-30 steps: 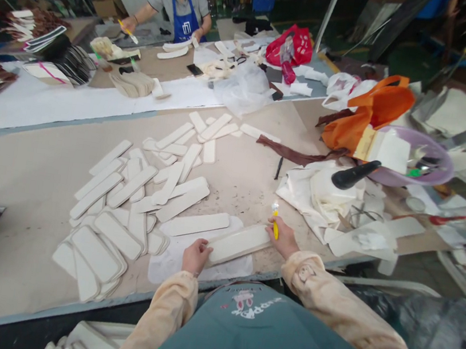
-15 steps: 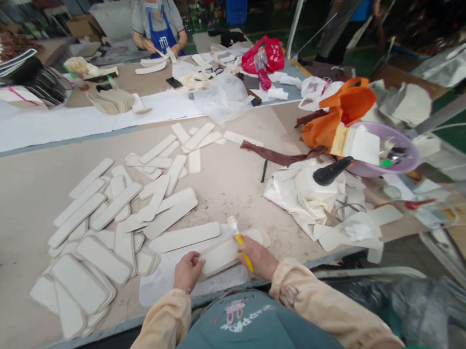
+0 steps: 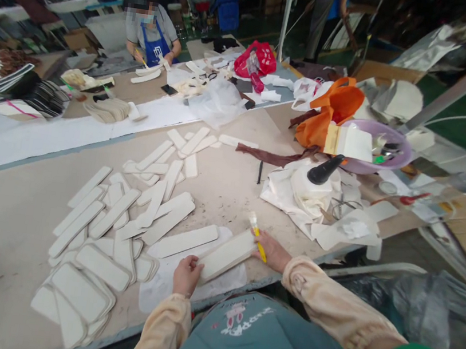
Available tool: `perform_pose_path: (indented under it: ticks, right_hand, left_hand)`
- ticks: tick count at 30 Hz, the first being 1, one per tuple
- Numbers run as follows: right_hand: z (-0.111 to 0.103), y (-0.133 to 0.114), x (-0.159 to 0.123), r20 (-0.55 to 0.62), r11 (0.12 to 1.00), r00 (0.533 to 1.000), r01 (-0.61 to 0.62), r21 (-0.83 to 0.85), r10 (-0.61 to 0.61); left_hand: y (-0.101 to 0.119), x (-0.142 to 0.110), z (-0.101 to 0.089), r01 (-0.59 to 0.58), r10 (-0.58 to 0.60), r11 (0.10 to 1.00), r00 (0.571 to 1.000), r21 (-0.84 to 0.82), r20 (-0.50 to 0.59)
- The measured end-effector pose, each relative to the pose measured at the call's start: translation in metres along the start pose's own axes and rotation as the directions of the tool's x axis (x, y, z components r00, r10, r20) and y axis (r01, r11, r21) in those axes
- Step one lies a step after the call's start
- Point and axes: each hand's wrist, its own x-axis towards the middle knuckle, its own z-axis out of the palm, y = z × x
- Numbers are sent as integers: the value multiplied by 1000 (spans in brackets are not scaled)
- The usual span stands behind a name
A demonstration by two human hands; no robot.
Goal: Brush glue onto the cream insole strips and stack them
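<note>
My left hand (image 3: 186,274) is closed on the near end of a long cream-white rounded strip (image 3: 227,254) that lies on a white sheet (image 3: 165,289) at the table's front edge. My right hand (image 3: 273,250) grips a small brush with a yellow handle (image 3: 257,237); its bristles point up and away, just past the strip's far end. Several more cream strips (image 3: 137,207) lie spread and stacked on the table to the left.
A white glue bottle with a black nozzle (image 3: 317,177) stands on crumpled white cloths at the right, next to an orange bag (image 3: 333,110) and a purple basin (image 3: 377,151). A person in a blue apron (image 3: 151,33) works at the far table.
My right hand drew the brush along the strip toward me, then back out to its far end. The view has shifted slightly left and down.
</note>
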Motion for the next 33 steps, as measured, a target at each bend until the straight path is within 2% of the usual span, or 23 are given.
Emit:
perform_pose_path:
  ticks: [2,5,7,9,12,16,18,21,23,25,30,33]
  right_hand:
    - [-9,4,-3,-51,999,998,-33,-10,33]
    - [-20,-3,-3,-151,997,986,-78,2,77]
    - [-26,-12,1,-192,995,976,-95,41,101]
    - [-32,-24,7,-186,992,978,-83,92,99]
    - [-40,-41,19,-115,985,992,-23,169,43]
    - [-51,-66,34,-25,949,1000,1,314,7]
    - [-57,-80,41,-22,902,998,-38,429,52]
    - [-64,-99,49,-5,775,991,-101,624,133]
    - [-68,-109,52,35,679,986,-136,721,161]
    - [-70,-116,56,60,640,984,-156,753,168]
    - [-69,-123,62,-60,770,984,-91,632,166]
    - [-66,-130,64,-91,774,973,-111,623,213]
  left_hand:
    - [2,-1,-2,-14,14,1000,1000,9,-18]
    - [7,-7,-5,-11,10,999,998,-33,-59]
    - [14,-13,-8,-2,-6,990,998,-141,-57]
    - [24,-21,-13,-12,5,946,1000,-323,-23]
    - [50,-33,-27,-34,63,793,998,-609,26]
    - [97,-46,-63,-46,107,566,994,-823,18]
    - [118,-48,-85,-54,92,438,996,-897,-15]
    - [140,-45,-115,-52,30,208,998,-977,-47]
    - [147,-40,-132,-51,-19,76,998,-996,-52]
    - [149,-35,-145,-51,-74,-22,996,-998,-49]
    - [147,-30,-164,-69,-103,-188,993,-980,-50]
    - [147,-34,-168,-132,-114,-254,988,-958,-106]
